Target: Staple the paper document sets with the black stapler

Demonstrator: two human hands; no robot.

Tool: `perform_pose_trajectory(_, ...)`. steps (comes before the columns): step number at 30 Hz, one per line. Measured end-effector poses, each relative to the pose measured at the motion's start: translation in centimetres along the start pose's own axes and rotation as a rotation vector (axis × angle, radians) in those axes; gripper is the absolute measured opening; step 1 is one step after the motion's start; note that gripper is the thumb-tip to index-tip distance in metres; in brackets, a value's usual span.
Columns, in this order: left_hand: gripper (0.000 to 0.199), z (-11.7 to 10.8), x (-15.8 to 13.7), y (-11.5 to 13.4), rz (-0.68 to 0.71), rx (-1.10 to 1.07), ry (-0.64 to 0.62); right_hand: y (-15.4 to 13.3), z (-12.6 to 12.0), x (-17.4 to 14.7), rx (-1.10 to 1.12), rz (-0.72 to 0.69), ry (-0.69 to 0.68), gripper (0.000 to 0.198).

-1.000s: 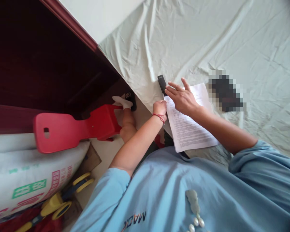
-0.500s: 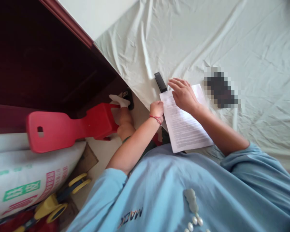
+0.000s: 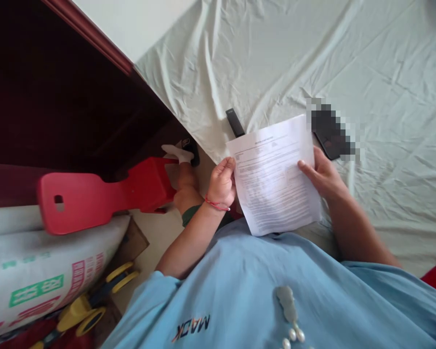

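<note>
At the left edge of the printed paper (image 3: 272, 194), the left hand (image 3: 222, 183), fingers curled in, pinches the margin; at its right edge, the right hand (image 3: 324, 175) grips it loosely. The paper spans between both hands, over pale cloth (image 3: 396, 87), a black stapler-like object (image 3: 235, 121) just beside its top edge.

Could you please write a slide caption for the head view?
The left hand and right hand hold printed paper by its sides, a slim black object beyond on wrinkled cloth.
</note>
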State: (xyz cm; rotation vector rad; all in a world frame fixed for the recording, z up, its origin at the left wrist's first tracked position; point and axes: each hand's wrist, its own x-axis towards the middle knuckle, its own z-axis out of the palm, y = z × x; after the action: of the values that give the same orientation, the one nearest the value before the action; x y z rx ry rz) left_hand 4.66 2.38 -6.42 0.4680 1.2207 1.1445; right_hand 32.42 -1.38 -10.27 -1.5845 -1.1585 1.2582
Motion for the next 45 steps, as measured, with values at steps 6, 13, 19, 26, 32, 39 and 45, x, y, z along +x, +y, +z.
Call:
perform_pose_trajectory(6, 0.028, -1.6, 2.9, -0.5, 0.035, -0.018, 0.114, -0.5, 0.8, -0.9, 0.225, 0.228, -0.231, 0.053)
perform_pose_trajectory(13, 0.052, -1.2, 1.2, -2.6, 0.09, -0.015, -0.091, -0.3, 1.9, -0.8, 0.338, 0.225, -0.024, 0.048)
perform_pose_trajectory(19, 0.057, -1.7, -0.1, -3.8, -0.136, 0.089, -0.216, -0.2, 2.2, -0.9, 0.292, 0.192, 0.034, 0.05)
perform_pose_trajectory(26, 0.055, -3.1, 1.2, -4.4, -0.125, 0.139, -0.182, -0.4, 2.5, -0.8, 0.241, 0.151, 0.121, 0.054)
perform_pose_trajectory(32, 0.05, -3.9, 0.8, -4.9, -0.083, 0.148, -0.145, -0.5, 2.5, -0.7, 0.296, 0.196, 0.082, 0.056)
perform_pose_trajectory(39, 0.051, -3.7, 0.2, -5.2, -0.026, 0.136, -0.166, -0.5, 2.4, -0.6, 0.307, 0.21, 0.083, 0.052)
perform_pose_trajectory(45, 0.06, -3.9, 0.5, -5.2, -0.038, 0.162, -0.166, -0.7, 2.5, -0.6, 0.308, 0.197, 0.08, 0.052)
